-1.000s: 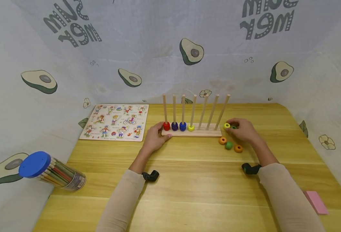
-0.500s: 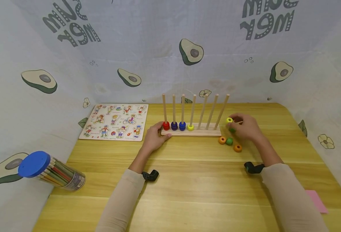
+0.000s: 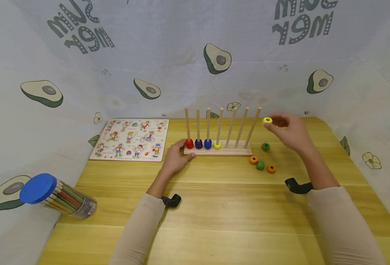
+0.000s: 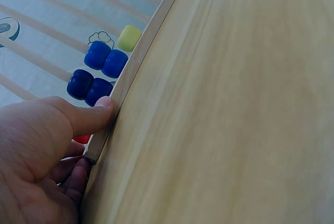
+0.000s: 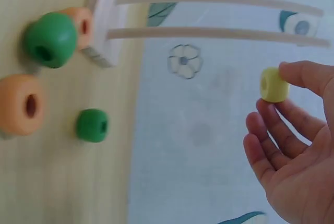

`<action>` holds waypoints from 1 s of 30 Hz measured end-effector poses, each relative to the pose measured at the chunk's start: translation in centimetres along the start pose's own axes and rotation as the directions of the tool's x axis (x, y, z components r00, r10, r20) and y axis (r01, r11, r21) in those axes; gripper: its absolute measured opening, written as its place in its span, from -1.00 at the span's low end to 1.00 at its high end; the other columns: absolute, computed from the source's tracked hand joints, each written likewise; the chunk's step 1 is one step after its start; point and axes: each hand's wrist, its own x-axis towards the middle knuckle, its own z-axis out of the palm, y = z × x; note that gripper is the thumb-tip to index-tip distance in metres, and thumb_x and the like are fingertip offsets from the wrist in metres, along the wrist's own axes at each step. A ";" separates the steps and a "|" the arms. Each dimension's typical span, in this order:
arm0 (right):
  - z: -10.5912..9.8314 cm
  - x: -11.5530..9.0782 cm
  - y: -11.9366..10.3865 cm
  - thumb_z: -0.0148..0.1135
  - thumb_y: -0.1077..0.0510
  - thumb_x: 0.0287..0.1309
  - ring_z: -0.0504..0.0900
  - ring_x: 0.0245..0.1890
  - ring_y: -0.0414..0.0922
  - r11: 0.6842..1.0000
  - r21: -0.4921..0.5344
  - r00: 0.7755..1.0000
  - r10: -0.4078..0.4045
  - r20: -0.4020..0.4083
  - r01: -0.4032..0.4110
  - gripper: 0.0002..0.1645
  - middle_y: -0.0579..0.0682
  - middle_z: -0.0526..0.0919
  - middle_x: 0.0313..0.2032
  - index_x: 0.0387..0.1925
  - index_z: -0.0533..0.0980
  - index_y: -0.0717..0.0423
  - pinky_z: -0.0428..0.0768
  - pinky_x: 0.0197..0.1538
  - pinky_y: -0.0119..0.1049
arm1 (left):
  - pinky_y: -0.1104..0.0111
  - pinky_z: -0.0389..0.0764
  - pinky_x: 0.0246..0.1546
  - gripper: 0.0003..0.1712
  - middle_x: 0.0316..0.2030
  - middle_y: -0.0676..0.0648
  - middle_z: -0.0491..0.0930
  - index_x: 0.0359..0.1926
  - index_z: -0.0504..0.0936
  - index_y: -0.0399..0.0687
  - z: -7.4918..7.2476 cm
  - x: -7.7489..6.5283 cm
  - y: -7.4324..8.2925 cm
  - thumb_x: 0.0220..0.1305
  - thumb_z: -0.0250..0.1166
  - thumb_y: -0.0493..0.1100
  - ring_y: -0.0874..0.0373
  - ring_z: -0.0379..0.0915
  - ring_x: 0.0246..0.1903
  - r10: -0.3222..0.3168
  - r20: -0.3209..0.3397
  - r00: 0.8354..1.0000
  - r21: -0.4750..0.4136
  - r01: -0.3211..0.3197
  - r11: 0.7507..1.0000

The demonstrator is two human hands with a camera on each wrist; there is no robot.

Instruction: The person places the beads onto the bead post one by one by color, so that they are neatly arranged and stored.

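**Yellow bead held beside the end peg, its hole running the same way as the peg**

Head view: the right hand (image 3: 291,132) has the yellow bead (image 3: 267,120) pinched between thumb and fingers, raised above the table (image 3: 221,209). The bead appears just right of the upper part of the end peg (image 3: 253,127), hole facing up; how near or far it is in depth cannot be told here. Another yellow bead (image 3: 217,145) sits at the foot of the fourth peg (image 3: 219,127) from the left, farther leftward, with three bare pegs, the end one included, between it and the held bead. Two green beads (image 3: 265,147) and two orange beads (image 3: 271,169) lie loose by the right end of the peg rack (image 3: 222,151). The left hand (image 3: 177,157) grips the rack's opposite end.

Left wrist view: the left thumb presses the base's long edge while the other fingers curl around its end corner.

Right wrist view: the held bead is pinched at its sides, leaving the visible hole uncovered. Its axis looks roughly parallel to the pegs, so I judge that the offset sideways matters more than tilt. The right hand is clearly the nearer one to the end peg.
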 end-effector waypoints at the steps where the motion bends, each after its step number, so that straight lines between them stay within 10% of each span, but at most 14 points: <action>1: -0.3 -0.1 -0.5 0.21 -0.19 0.43 0.53 0.06 0.01 1.000 0.006 1.000 -0.009 -0.022 0.009 -0.36 0.22 0.61 0.11 0.29 0.52 0.17 0.45 0.08 -0.24 | 0.10 0.42 0.44 -0.20 0.36 -0.14 0.54 0.45 0.45 -0.10 0.0 0.0 0.0 0.26 0.50 0.02 -0.07 0.38 0.43 0.001 0.000 1.000 0.001 -0.001 1.000; 10: -1.6 -0.7 -5.4 0.33 -0.10 0.36 0.50 -0.09 -0.36 0.991 0.082 0.981 -0.091 -0.173 0.106 -0.49 -0.18 0.62 -0.07 0.21 0.61 0.07 0.41 -0.01 -0.46 | 0.10 0.44 0.43 -0.21 0.34 -0.14 0.55 0.44 0.47 -0.09 -0.1 -0.2 -0.1 0.26 0.51 0.01 -0.07 0.40 0.41 0.021 0.003 1.000 -0.005 -0.021 1.000; 30: 1.7 1.7 -11.4 0.30 -0.04 0.39 0.50 0.14 0.07 0.972 0.113 0.978 -0.207 -0.018 0.208 -0.55 0.10 0.68 0.09 0.21 0.61 0.04 0.44 0.16 0.04 | 0.09 0.44 0.42 -0.24 0.33 -0.14 0.57 0.42 0.49 -0.08 -0.2 -0.4 0.0 0.26 0.51 0.00 -0.08 0.43 0.40 0.031 0.005 1.000 -0.021 -0.031 0.999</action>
